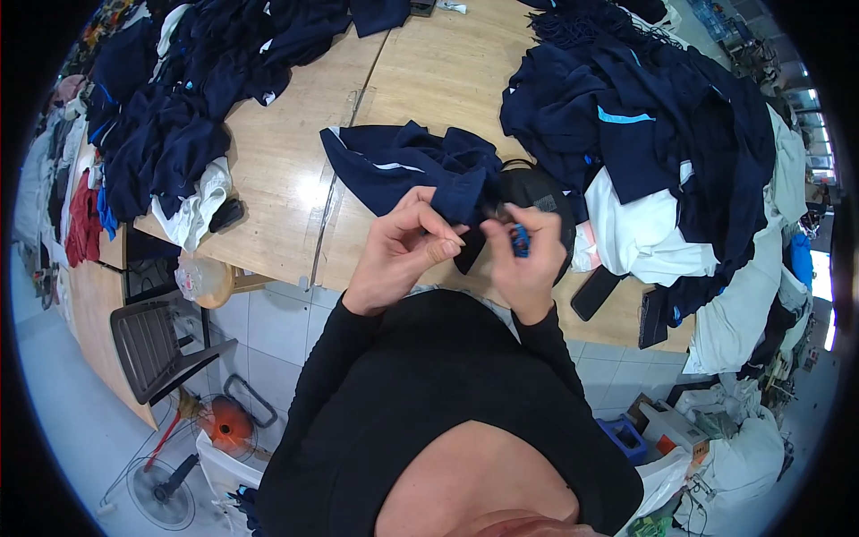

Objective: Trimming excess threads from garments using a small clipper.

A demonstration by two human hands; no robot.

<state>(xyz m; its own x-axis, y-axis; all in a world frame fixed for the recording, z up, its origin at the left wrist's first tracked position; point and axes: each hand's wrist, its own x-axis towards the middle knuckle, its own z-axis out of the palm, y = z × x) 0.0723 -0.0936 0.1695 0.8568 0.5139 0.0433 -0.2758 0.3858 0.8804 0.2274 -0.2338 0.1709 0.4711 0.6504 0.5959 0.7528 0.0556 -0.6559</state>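
My left hand (pixel 407 243) is closed in a pinch, thumb against fingertips; whatever is between them is too small to make out. Just beyond it lies a navy garment (pixel 380 166) with a white stripe, bunched toward my hands. My right hand (pixel 530 259) is curled around a small blue-and-dark tool (pixel 520 240), possibly thread snips, mostly hidden by the fingers. A round black item (pixel 534 191) with a small label rests on the table behind my right hand.
Navy garments pile up on the wooden table (pixel 429 76) at left (pixel 170 134) and right (pixel 640 134). White cloth (pixel 640 233), a black phone (pixel 596 294) and a dark flat object (pixel 654 318) lie at right. A chair (pixel 148 349), stool (pixel 204 279) and fan (pixel 163 490) stand lower left.
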